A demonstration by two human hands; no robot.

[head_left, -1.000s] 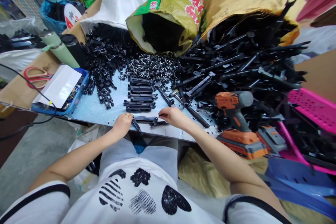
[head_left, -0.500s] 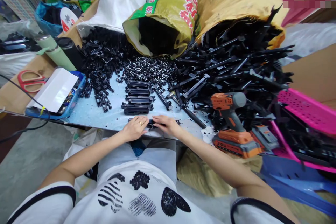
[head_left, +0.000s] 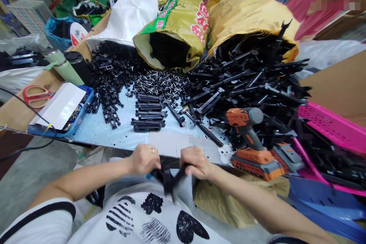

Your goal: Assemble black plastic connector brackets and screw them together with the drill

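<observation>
My left hand point(head_left: 145, 159) and my right hand point(head_left: 197, 162) are both closed on a black hinged plastic piece point(head_left: 170, 181), one at each end. The piece is bent into a V with its point toward my shirt, held in front of the table edge above my lap; motion blurs its details. Beyond my hands on the table lies a row of several folded black plastic pieces point(head_left: 148, 125). A hammer point(head_left: 210, 133) with a black handle lies right of them. Behind the row is a heap of small silver-shanked pins point(head_left: 160, 84).
An orange cordless drill point(head_left: 247, 133) stands at the right by a pink basket point(head_left: 331, 126). Long black parts point(head_left: 237, 80) spill from a yellow sack point(head_left: 251, 11). Small black clips point(head_left: 110, 80) pile up at the left, near a blue tray point(head_left: 80, 116) and red scissors point(head_left: 37, 97).
Both hands have moved off the tabletop toward my body, carrying the black hinged plastic piece. It lay straight under my fingers and is now bent into a V. My hands are farther apart.
</observation>
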